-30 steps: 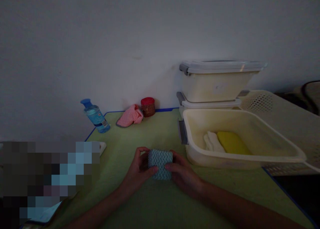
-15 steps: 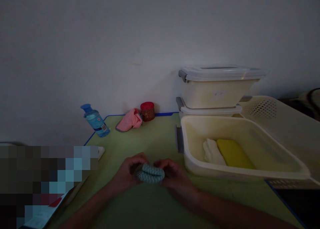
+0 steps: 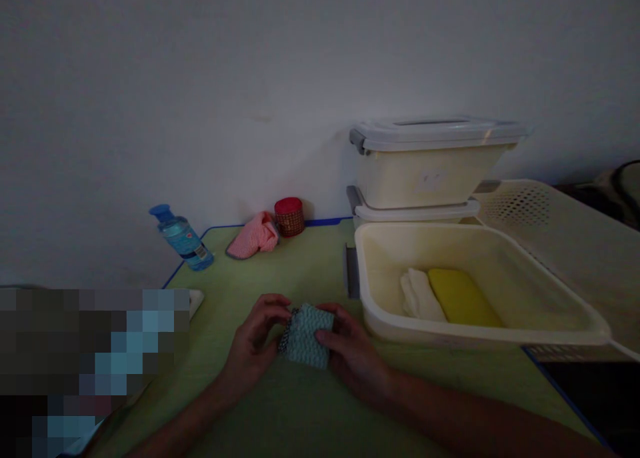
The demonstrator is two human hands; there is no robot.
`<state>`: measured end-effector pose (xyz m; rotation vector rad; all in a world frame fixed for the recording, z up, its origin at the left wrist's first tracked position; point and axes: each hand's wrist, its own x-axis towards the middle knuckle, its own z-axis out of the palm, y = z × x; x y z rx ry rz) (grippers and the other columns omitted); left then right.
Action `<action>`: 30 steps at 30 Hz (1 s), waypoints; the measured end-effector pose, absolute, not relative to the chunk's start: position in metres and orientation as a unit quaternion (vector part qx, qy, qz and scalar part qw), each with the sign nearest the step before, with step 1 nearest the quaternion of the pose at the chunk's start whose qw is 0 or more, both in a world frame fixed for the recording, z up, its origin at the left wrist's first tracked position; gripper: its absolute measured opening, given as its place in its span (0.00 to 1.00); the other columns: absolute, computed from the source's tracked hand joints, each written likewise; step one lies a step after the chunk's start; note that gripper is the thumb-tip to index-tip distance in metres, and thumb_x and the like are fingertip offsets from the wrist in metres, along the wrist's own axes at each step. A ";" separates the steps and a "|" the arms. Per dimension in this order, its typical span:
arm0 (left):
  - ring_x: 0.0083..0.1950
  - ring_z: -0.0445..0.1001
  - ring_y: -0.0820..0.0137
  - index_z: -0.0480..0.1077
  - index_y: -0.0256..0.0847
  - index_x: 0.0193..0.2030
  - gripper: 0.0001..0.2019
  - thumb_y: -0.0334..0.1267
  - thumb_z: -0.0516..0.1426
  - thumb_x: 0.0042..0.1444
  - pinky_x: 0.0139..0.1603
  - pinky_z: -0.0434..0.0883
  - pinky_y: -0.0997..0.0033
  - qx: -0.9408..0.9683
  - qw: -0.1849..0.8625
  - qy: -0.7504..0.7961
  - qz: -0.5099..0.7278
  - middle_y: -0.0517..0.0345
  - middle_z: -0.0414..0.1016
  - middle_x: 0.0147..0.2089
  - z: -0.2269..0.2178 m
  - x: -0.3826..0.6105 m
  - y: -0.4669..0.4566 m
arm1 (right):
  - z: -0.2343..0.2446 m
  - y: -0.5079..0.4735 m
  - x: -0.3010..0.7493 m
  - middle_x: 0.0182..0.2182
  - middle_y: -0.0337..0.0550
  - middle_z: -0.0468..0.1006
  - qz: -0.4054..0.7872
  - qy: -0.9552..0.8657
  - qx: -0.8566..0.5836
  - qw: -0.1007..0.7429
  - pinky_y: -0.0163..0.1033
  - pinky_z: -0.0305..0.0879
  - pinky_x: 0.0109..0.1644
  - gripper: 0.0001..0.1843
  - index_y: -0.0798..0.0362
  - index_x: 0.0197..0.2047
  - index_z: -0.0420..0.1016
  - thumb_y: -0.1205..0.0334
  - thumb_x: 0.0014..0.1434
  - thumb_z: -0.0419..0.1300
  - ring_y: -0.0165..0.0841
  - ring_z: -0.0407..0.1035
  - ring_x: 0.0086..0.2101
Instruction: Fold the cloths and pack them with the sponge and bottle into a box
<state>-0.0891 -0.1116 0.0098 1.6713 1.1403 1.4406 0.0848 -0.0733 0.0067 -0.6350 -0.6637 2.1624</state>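
A folded light-blue cloth (image 3: 307, 338) with a textured weave and a dark speckled edge on its left is held up over the green tabletop. My right hand (image 3: 353, 351) grips its right side, thumb on the near face and fingers behind. At the opposite side, my left hand (image 3: 257, 335) has curled fingers and thumb on the dark edge, the fingers at the upper corner and the thumb lower down.
Right of my hands, an open cream tub (image 3: 485, 338) holds a folded white cloth (image 3: 420, 295) and a folded yellow cloth (image 3: 465, 298). Behind are stacked lidded boxes (image 3: 425, 178). A pink cloth (image 3: 254, 237), a red-lidded pot (image 3: 289, 218) and a blue bottle (image 3: 183, 239) stand at the back left.
The blue cloth has turned from edge-on to showing its broad face. My left fingers have lifted and spread slightly along its edge. The whole view has shifted a little.
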 end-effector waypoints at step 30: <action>0.35 0.72 0.71 0.73 0.38 0.21 0.07 0.34 0.59 0.47 0.34 0.71 0.76 0.589 0.289 0.550 0.518 0.54 0.71 0.32 0.017 -0.082 -0.111 | -0.001 -0.070 0.084 0.34 0.38 0.69 0.772 -0.390 -0.296 0.406 0.39 0.60 0.41 0.21 0.51 0.35 0.65 0.60 0.39 0.68 0.32 0.64 0.36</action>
